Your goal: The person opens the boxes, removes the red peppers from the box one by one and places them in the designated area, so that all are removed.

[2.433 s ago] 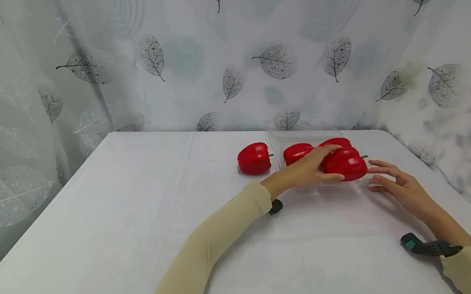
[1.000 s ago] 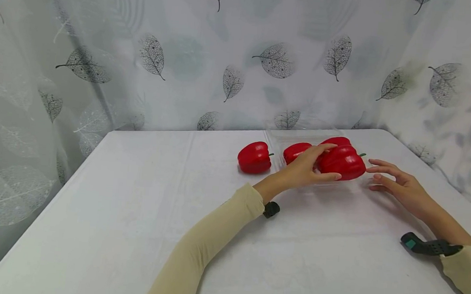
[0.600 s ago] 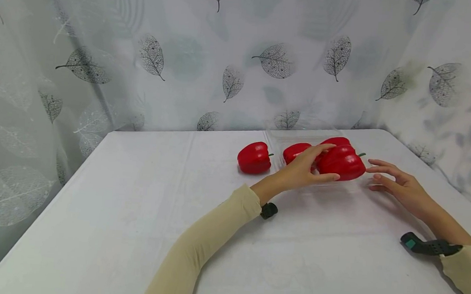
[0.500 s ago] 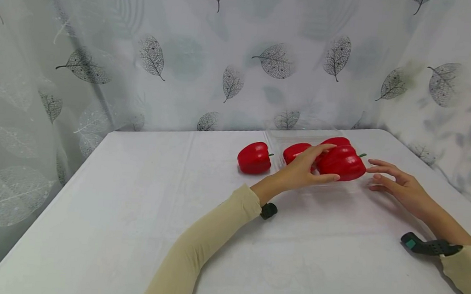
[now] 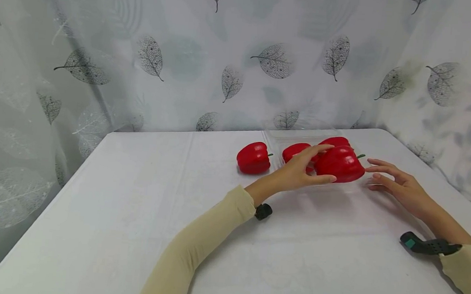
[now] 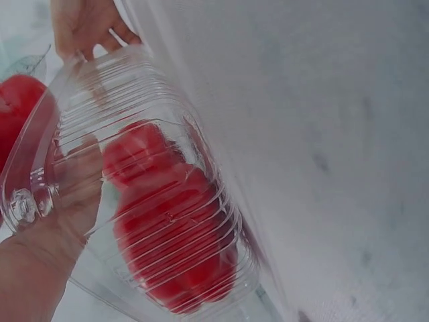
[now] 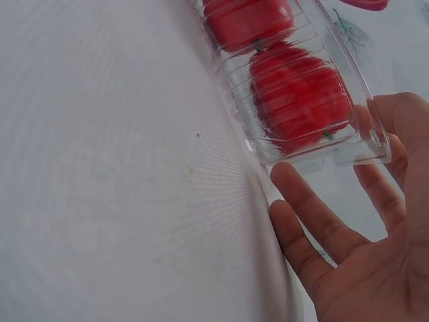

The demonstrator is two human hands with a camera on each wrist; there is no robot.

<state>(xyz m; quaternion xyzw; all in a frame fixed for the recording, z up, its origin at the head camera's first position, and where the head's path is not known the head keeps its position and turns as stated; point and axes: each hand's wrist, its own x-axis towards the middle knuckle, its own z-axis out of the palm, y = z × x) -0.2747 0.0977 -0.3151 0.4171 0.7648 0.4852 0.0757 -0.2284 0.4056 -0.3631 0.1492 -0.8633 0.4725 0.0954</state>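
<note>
Red bell pepper [image 5: 341,164] over the clear plastic container [image 6: 154,87], apparently mid-packing.
Left hand [image 5: 295,174] pinches it; right hand [image 5: 400,185] has fingers spread; careful lowering seems called for next.

the tabletop [image 5: 139,213] is white, cloth-covered and lightly creased. a clear tray [image 5: 292,136] stands on it close to the far edge, between that edge's midpoint and the far right corner. one red pepper [image 5: 253,158] lies on its side directly on the surface, just left of the tray, stem end facing the right edge.
</note>
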